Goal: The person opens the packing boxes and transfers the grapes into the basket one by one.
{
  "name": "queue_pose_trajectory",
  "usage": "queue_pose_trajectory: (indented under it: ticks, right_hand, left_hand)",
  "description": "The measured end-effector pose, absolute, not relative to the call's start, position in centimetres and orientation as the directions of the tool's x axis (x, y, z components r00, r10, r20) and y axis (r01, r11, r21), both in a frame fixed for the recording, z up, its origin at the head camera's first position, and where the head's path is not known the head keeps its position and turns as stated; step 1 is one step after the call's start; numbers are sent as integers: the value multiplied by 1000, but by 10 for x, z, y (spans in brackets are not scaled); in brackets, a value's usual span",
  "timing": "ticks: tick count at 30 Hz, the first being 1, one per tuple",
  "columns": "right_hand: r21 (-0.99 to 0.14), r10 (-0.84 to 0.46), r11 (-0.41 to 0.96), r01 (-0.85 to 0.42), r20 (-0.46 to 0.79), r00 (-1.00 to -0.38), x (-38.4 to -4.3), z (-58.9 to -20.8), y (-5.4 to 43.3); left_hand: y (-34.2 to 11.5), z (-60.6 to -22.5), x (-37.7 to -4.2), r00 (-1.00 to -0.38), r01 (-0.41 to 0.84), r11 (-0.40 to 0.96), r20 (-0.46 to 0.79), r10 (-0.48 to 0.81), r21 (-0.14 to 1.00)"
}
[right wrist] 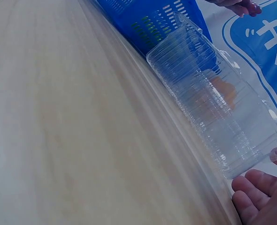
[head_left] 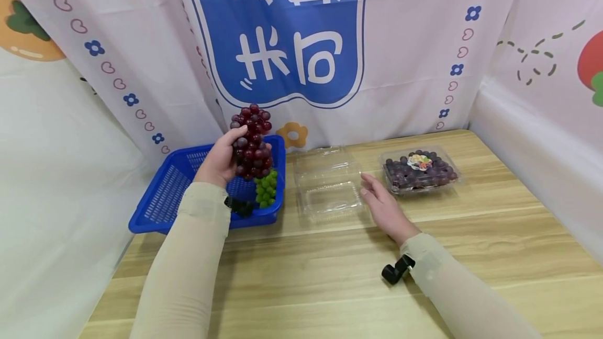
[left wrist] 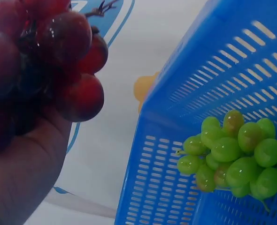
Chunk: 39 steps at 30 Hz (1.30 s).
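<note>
Person's L hand [head_left: 219, 160] is curled round a bunch of red grapes [head_left: 253, 148], thumb on one side, a fingertip peeking past the other. Prob. cupped like that b/c a knobbly bunch would swing or shed if pinched. It's held up by the basket's far R corner; from here I can't tell if it's over the rim.

R hand [head_left: 383, 208] is mostly open, fingers relaxed, tips at the R edge of a clear plastic box [head_left: 330, 198], seemingly touching it w/ no firm grip; looks like a light steadying touch, since thin plastic skids easily. The box sits on the table [head_left: 320, 281] btwn the hands, its lid apparently folded back toward the wall cloth [head_left: 410, 67], which leaves the base facing up.

Farther L, the blue basket [head_left: 151, 192] stands close to the cloth, w/ green grapes [head_left: 267, 190] inside at its R end, the slatted sides presumably keeping fruit from rolling. Farther R, past the R hand, a 2nd clear pack [head_left: 419, 171] holds dark grapes under a stickered lid, set apart, maybe to leave elbow room.
</note>
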State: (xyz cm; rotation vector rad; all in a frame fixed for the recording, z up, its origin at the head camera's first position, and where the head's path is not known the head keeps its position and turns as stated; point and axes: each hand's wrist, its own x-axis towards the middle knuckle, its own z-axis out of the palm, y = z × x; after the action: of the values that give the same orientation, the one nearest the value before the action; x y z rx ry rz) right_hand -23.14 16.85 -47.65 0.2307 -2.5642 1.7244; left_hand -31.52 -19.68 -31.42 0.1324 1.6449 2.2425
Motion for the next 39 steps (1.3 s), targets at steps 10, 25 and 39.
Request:
queue_pose_trajectory:
  ticks: [10,25,39]
  right_hand:
    - [-916,-101,373,-146,116,-988,-232,-474,169]
    - [-916,-103,376,-139,108,-989,-232,-475,170]
    - [-921,-92,363,-141,115,-989,-232,-477,169]
  left_hand:
    - [-215,-311,-321,-941,-282,-254,-216,259,925]
    - [-251,-333,-333,-916,-352,291,-391,87,890]
    - [-242,-323,-341,-924,-44,903,-361,126,427]
